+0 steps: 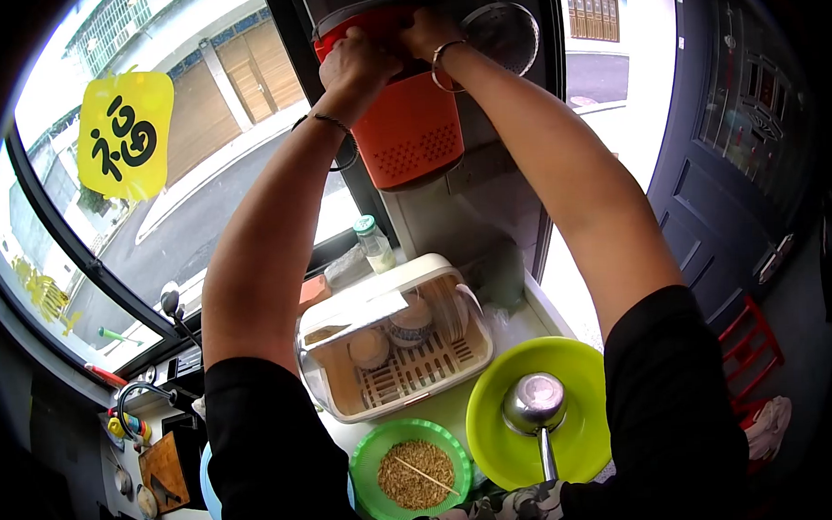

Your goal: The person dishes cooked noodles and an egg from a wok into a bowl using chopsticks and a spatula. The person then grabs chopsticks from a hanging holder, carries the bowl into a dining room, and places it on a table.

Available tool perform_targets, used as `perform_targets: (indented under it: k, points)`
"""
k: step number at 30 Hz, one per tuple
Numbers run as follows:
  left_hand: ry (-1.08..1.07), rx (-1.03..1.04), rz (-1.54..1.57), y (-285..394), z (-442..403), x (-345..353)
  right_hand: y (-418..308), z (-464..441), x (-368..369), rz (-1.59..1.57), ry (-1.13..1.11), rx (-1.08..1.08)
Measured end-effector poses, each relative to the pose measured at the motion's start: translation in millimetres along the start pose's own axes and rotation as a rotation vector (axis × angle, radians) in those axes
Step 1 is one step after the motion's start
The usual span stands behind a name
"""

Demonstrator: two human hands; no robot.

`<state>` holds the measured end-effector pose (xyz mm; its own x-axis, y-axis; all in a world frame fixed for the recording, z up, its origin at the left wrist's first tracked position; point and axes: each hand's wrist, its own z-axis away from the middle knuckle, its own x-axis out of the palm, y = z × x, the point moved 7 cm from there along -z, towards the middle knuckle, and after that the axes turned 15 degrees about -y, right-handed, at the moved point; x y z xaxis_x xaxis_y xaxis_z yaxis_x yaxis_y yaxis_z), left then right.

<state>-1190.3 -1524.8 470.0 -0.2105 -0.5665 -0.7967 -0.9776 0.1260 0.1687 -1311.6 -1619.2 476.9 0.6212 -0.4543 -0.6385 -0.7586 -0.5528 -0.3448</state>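
Note:
Both arms reach up to a red-orange plastic basket [407, 132] with small holes low on its side, high against the wall. My left hand [361, 62] has its fingers curled at the basket's upper left rim. At the upper right rim is my right hand [426, 35], its fingers partly hidden and dark. A round metal strainer [526, 38] hangs just right of that hand. What lies inside the basket cannot be made out.
Below stand a lidded dish rack [403, 403] with bowls, a green basket [364, 463] of brown grains, a lime basin [580, 373] with a metal ladle [536, 401], and a glass jar [375, 245]. A window is left, a dark door [698, 213] right.

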Motion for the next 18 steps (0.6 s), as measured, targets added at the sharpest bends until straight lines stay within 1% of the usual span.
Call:
perform_targets:
  k: [3,6,7,9,10,12,13,15,17,18]
  points:
    - [-0.057,-0.017,0.06,4.0,11.4,-2.9,3.3,-3.0,-2.3,-0.038,-0.048,-0.079]
    - [0.047,0.122,0.013,14.4,19.7,-13.1,5.4,-5.1,-3.4,-0.062,-0.117,-0.169]
    - [0.133,0.179,-0.02,18.6,24.6,-19.6,2.7,-2.7,-4.7,-0.075,-0.149,-0.203]
    - [0.306,0.296,-0.089,28.4,35.2,-30.8,16.8,-26.1,8.2,-0.004,-0.126,-0.221]
    - [0.3,0.309,-0.071,25.7,35.2,-30.2,19.8,-32.4,11.9,0.031,-0.115,-0.228]
    - [0.289,0.339,-0.033,21.2,32.0,-29.3,23.7,-34.5,11.3,0.087,-0.01,-0.273]
    - [0.286,0.318,-0.022,18.7,30.0,-29.1,26.6,-39.0,14.2,0.115,0.042,-0.296]
    - [0.284,0.278,-0.001,15.2,26.6,-29.1,47.6,-117.0,58.2,0.118,-0.22,0.519]
    - [0.383,0.394,0.049,18.1,38.1,-30.5,47.9,-115.3,62.2,0.072,-0.299,0.552]
    - [0.431,0.452,0.075,20.4,43.7,-30.8,40.3,-67.4,36.0,0.028,-0.246,0.178]
